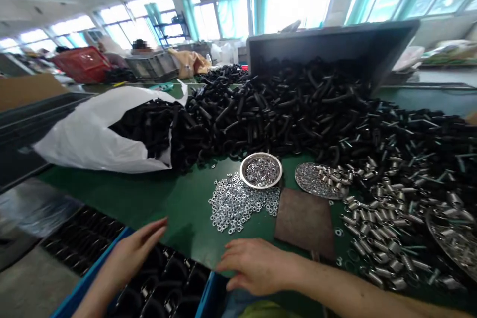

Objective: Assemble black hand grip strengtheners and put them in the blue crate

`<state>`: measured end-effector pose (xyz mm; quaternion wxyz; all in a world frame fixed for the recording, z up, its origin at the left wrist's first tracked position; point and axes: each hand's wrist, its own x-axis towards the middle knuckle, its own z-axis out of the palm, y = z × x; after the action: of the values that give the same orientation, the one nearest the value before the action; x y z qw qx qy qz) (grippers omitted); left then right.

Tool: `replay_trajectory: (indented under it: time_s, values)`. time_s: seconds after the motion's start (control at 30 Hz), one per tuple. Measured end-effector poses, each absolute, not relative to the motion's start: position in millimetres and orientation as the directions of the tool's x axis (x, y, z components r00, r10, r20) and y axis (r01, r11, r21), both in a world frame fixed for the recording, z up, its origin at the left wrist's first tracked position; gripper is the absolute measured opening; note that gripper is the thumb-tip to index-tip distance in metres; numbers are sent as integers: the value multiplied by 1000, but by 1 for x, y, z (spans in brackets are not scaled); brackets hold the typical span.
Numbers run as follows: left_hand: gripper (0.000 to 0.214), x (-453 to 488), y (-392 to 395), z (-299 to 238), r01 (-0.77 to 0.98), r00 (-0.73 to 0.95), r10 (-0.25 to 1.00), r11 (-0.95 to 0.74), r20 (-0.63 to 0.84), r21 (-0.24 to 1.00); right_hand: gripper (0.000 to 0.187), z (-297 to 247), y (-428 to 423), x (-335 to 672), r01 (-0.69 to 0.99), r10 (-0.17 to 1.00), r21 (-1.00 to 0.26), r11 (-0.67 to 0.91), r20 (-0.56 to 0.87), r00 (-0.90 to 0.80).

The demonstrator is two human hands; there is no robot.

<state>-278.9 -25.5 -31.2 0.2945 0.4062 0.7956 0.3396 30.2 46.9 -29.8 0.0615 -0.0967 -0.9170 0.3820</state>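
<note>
One head camera looks forward (and down) over the nearby table [179, 196].

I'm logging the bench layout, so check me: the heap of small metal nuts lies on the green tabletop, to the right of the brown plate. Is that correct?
Not quite: in the head view, the heap of small metal nuts on the green tabletop lies to the left of the brown plate.

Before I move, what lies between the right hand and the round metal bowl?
In the head view, from the right hand towards the bowl: a strip of green tabletop, then loose metal nuts.
</note>
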Motion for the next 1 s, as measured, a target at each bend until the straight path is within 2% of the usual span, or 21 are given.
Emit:
replay_trajectory:
  time_s: [0.07, 0.1, 0.17, 0.23, 0.3, 0.47, 0.63, 0.73, 0.8, 0.87, 0.93, 1.0]
  values:
    - [32, -220, 48, -23, 640, -148, 987, 139, -56, 756, 34, -23, 57, 67, 233, 358, -727, 646, 19, -934]
    - [30, -183, 85, -20, 663, 5, 1000, -12, 12, 749, 34, -21, 62, 86, 289, 433, -729, 620, 11, -901]
    - [29, -103, 154, -17, 650, 269, 959, -251, 92, 717, 34, -19, 69, 120, 392, 566, -731, 559, -8, -824]
    - [27, -27, 210, -20, 639, 423, 900, -380, 107, 669, 33, -18, 73, 151, 485, 678, -724, 490, -33, -734]
    - [24, 38, 251, -29, 683, 432, 900, -368, 56, 631, 31, -18, 75, 179, 558, 760, -716, 419, -60, -647]
    - [40, 130, 299, -54, 762, 302, 953, -250, 13, 598, 31, -26, 75, 240, 676, 885, -676, 295, -73, -459]
    - [44, 138, 320, -43, 769, 250, 964, -141, -91, 623, 28, -38, 83, 291, 777, 958, -598, 194, -55, -282]
    - [39, 117, 329, -24, 724, 310, 931, -101, -191, 683, 27, -46, 99, 309, 890, 991, -444, 102, -31, -129]
    - [35, 96, 326, -14, 608, 383, 882, -15, -276, 793, 27, -52, 112, 314, 949, 998, -310, 52, -3, -56]
    - [40, 72, 313, -8, 363, 474, 815, 166, -335, 917, 25, -59, 123, 314, 982, 999, -188, 31, -12, -34]
    - [49, 47, 288, -5, 82, 546, 775, 330, -319, 940, 23, -64, 132, 312, 993, 999, -115, 30, -39, -35]
    - [54, 22, 254, -4, -109, 579, 774, 384, -256, 917, 19, -68, 137, 308, 995, 997, -90, 34, -62, -40]
